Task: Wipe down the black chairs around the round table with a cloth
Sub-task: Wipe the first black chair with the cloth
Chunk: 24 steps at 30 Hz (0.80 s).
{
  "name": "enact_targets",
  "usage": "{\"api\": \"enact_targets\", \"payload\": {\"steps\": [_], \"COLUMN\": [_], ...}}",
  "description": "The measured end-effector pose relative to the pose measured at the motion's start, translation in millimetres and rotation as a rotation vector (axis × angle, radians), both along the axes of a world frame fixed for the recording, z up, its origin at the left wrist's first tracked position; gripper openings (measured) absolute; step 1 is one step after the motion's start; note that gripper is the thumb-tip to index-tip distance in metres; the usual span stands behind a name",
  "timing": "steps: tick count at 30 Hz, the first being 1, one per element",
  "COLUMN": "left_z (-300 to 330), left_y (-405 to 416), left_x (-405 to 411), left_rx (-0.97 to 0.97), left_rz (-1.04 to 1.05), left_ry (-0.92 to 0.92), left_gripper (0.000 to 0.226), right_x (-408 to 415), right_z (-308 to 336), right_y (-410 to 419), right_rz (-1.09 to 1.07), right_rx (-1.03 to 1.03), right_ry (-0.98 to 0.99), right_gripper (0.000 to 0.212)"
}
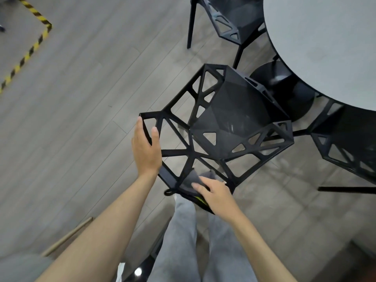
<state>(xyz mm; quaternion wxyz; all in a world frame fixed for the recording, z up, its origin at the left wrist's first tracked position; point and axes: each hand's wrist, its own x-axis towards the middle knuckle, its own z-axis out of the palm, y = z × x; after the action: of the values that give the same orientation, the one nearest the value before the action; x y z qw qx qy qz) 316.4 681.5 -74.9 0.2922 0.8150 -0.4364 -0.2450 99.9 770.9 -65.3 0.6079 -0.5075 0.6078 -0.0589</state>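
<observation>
The right hand's fingers (200, 187) lie nearly straight and close together, pressing a dark grey cloth (191, 181) flat against the near edge of the black chair's backrest. The right hand (216, 195) covers the cloth's right part; the rest of the cloth drapes over the frame, with a small dark loop hanging at its lower left and a strip of yellow-green showing beneath the wrist.

The left hand's fingers (140, 129) are straight and together, laid along the outer bar of the backrest's left corner, while the thumb stands apart on the inner side of that bar, so the left hand (145, 151) brackets the bar loosely rather than curling round it.

The black chair (234, 119) is a lattice of triangular openings around a solid faceted seat, seen from above with its back toward the person. It stands just beside the round table (325, 47), whose pale grey top fills the upper right; the table's dark pedestal base (284, 86) shows past the seat. A second black chair (227, 19) stands at the top, partly tucked under the table, and a third black chair (350, 143) at the right edge. Grey trouser legs (183, 241) show below the hands on a grey plank floor (81, 98), and yellow-black hazard tape (30, 49) marks the floor at the upper left.
</observation>
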Motion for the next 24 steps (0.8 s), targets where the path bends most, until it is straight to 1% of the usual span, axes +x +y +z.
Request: {"api": "enact_targets", "payload": {"steps": [2, 5, 7, 10, 11, 13, 15, 17, 18, 19, 20, 21, 22, 24], "left_z": [0.8, -1.7, -2.7, -2.1, -2.0, -2.9, -3.9, -3.8, -3.5, -3.0, -2.7, -2.6, -2.7, -2.5], "left_y": [0.8, 1.9, 1.9, 2.0, 2.0, 1.8, 2.1, 1.9, 2.1, 2.3, 2.1, 1.7, 1.5, 2.1], "left_x": [0.2, 1.3, 0.6, -0.4, -0.5, 0.0, 0.7, 0.5, 0.4, 0.2, 0.0, -0.2, -0.1, 0.3], "left_rx": [-0.011, -0.009, -0.004, -0.005, -0.006, -0.006, -0.005, -0.007, -0.011, -0.016, -0.017, -0.015, -0.011, -0.007], "left_rz": [0.001, -0.001, 0.002, 0.012, 0.013, 0.013, 0.016, 0.011, 0.008, 0.006, 0.006, 0.007, 0.007, 0.004], "left_ry": [0.037, 0.061, 0.061, 0.072, 0.075, 0.077, 0.067, 0.064, 0.065, 0.066, 0.066, 0.064, 0.063, 0.062], "left_gripper": [0.062, 0.06, 0.059, 0.059, 0.059, 0.058, 0.058, 0.058, 0.057, 0.057, 0.057, 0.057, 0.057, 0.058], "right_x": [18.1, 15.6, 4.1, 3.1, 8.0, 20.0, 25.8, 18.8, 13.3, 9.3, 8.2, 10.3, 14.8, 25.6], "right_z": [11.9, 15.9, 16.4, 11.9, 11.5, 8.3, 14.9, 23.8, 27.6, 31.0, 32.7, 32.8, 29.4, 19.0], "right_y": [-6.1, 3.7, 13.7, 29.2, 31.3, 34.5, 33.8, 28.6, 26.1, 23.9, 22.3, 20.5, 19.8, 16.2], "right_rz": [0.047, -0.014, -0.033, -0.062, -0.069, -0.124, -0.266, -0.523, -0.641, -0.714, -0.719, -0.663, -0.565, -0.28], "right_rx": [-0.051, -0.016, -0.068, -0.228, -0.269, -0.335, -0.346, -0.317, -0.315, -0.327, -0.328, -0.311, -0.286, -0.259], "right_ry": [0.009, 0.029, 0.044, 0.024, 0.018, 0.031, 0.067, 0.109, 0.111, 0.115, 0.111, 0.084, 0.035, -0.034], "right_gripper": [0.034, 0.044, 0.037, 0.009, 0.007, 0.012, 0.012, 0.027, 0.029, 0.026, 0.024, 0.023, 0.018, 0.02]}}
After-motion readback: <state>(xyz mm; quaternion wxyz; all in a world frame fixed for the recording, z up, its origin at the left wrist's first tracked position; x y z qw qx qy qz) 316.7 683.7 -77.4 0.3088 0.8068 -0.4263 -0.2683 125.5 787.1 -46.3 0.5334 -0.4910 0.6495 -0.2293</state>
